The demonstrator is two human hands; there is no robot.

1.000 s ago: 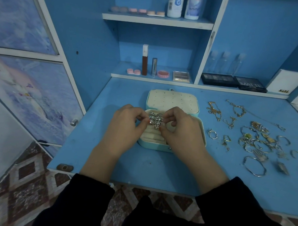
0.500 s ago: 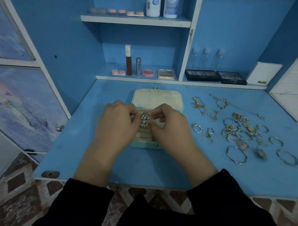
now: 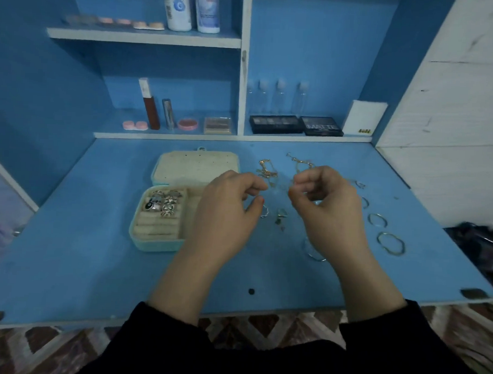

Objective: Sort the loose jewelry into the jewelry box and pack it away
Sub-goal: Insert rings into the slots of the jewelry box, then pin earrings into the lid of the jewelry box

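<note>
**Desk:** Where is the jewelry box?

**Photographer:** Open on the blue worktop, rings slotted inside. The left hand and right hand hover over loose chains just beside it. Each grip is curled, possibly pinching something fine; I cannot tell.

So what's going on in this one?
A person is sorting jewelry at a blue desk. The open jewelry box holds several rings. The left hand and right hand hover with curled fingers over loose chains and bangles right of it. Whether either holds anything is too blurred to tell.
</note>
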